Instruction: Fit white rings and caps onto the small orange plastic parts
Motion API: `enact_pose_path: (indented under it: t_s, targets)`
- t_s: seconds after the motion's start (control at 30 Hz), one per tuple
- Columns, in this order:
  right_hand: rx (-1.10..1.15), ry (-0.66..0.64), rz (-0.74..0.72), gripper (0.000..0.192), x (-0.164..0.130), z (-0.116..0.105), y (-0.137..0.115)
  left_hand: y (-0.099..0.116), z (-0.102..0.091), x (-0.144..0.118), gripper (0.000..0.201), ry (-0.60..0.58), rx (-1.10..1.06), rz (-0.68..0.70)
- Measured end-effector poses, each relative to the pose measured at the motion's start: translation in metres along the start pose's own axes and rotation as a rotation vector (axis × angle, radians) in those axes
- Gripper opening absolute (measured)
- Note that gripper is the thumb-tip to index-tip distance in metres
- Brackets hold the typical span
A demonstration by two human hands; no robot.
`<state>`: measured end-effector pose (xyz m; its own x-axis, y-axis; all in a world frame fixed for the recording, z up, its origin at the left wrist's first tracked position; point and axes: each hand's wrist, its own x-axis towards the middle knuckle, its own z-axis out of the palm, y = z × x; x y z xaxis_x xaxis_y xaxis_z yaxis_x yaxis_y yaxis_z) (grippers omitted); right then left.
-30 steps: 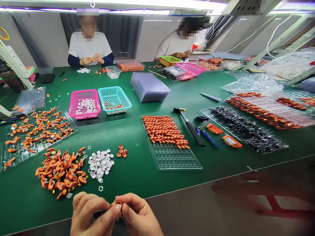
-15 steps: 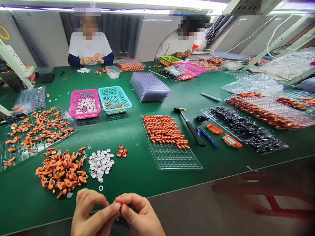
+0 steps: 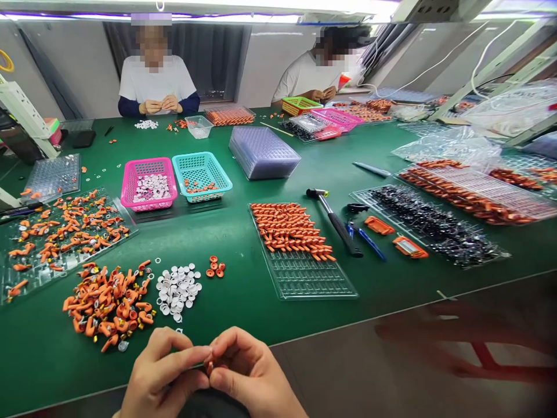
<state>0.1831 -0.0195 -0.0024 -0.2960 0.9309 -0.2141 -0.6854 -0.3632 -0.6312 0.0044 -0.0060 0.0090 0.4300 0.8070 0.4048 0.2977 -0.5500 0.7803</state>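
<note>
At the near table edge, my left hand (image 3: 167, 371) and my right hand (image 3: 246, 368) meet fingertip to fingertip. Between them they pinch a small orange part (image 3: 210, 367), mostly hidden by the fingers. Just beyond my left hand lies a heap of orange bent parts (image 3: 111, 305) with yellow and silvery bits. Beside that heap is a pile of white round discs (image 3: 179, 287). Several small orange cups (image 3: 215, 267) sit to the right of the discs.
A clear tray with rows of orange parts (image 3: 289, 232) lies ahead, with a hammer (image 3: 335, 223) beside it. Pink (image 3: 149, 200) and turquoise (image 3: 202, 197) baskets stand behind. Black wiry parts (image 3: 430, 226) fill a tray at right. Two co-workers sit across the table.
My hands have shifted slightly and the fingers have rearranged around the small orange part, with the left fingers straighter. The things on the table stay where they were.
</note>
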Motion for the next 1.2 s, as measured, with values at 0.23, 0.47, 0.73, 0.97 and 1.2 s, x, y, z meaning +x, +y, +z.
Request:
enact_pose_path:
  t_s: [0.23, 0.47, 0.73, 0.97, 1.2]
  targets:
    - [-0.008, -0.074, 0.076, 0.039, 0.000, 0.001, -0.010, -0.001, -0.004, 0.006, 0.019, -0.107, -0.068, -0.027]
    - [0.054, -0.105, 0.112, 0.048, 0.002, 0.003, -0.002, 0.009, -0.005, 0.009, 0.022, -0.121, -0.090, 0.024]
    - [-0.249, -0.167, 0.067, 0.031, 0.008, -0.001, -0.026, 0.005, -0.005, 0.015, 0.014, 0.043, -0.342, -0.293]
    - [-0.100, -0.147, 0.107, 0.029, 0.014, -0.007, -0.012, 0.004, -0.004, 0.015, 0.014, 0.086, -0.494, -0.495]
    - [0.105, -0.067, 0.165, 0.034, 0.011, -0.005, -0.002, 0.003, 0.001, 0.017, 0.026, 0.078, -0.745, -0.767]
